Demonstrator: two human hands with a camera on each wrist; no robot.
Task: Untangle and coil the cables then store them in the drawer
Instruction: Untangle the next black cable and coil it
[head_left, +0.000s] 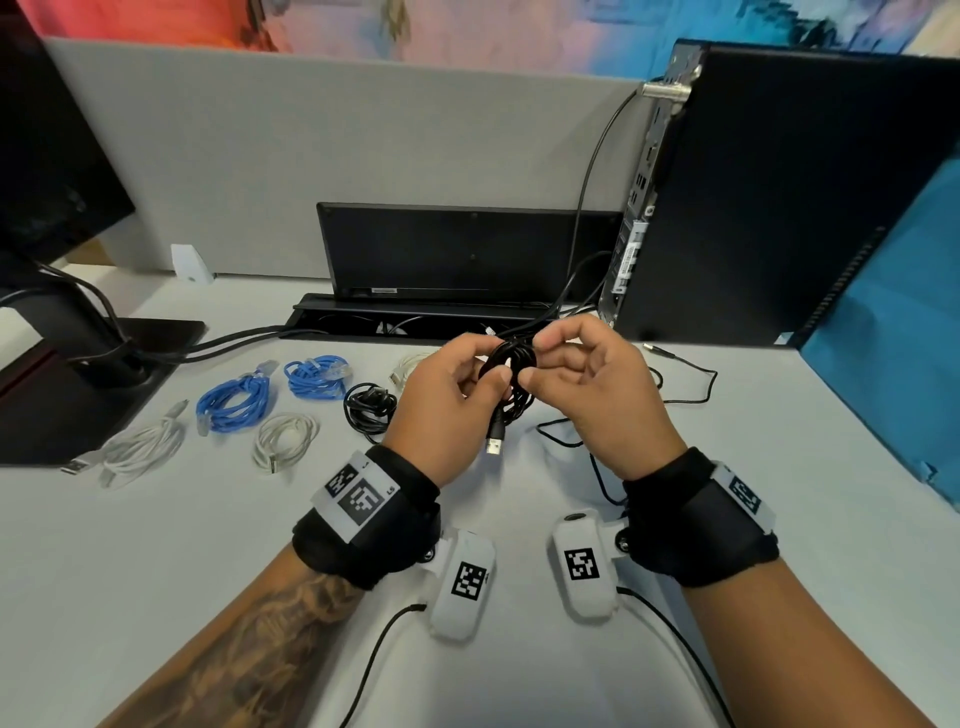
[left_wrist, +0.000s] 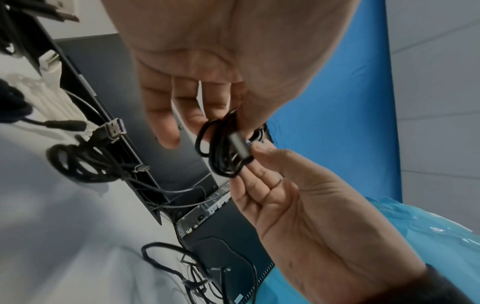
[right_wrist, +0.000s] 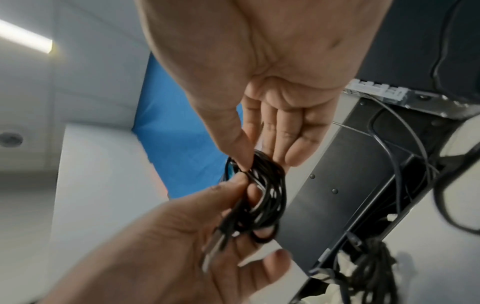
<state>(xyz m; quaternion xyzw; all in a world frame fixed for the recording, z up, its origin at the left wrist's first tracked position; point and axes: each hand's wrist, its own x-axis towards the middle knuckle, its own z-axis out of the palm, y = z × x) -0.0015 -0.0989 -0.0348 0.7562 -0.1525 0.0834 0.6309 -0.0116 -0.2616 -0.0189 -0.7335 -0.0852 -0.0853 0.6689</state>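
Note:
A black cable coil (head_left: 506, 366) is held above the desk between both hands. My left hand (head_left: 470, 379) grips its left side with thumb and curled fingers, and a USB plug (head_left: 494, 445) dangles below. My right hand (head_left: 543, 358) pinches the coil's top right. In the left wrist view the left hand (left_wrist: 228, 123) holds the coil (left_wrist: 223, 152) while the right hand (left_wrist: 259, 158) pinches it. In the right wrist view the right hand (right_wrist: 255, 159) and left hand (right_wrist: 241, 189) both hold the coil (right_wrist: 267, 195). No drawer is in view.
Coiled cables lie on the desk (head_left: 182, 545) at left: two blue (head_left: 234, 402) (head_left: 317, 376), two white (head_left: 283, 441) (head_left: 140, 457), one black (head_left: 366, 405). A loose thin black cable (head_left: 680, 387) trails right. A cable tray (head_left: 415, 319), computer tower (head_left: 769, 208) and monitor base (head_left: 78, 384) stand behind.

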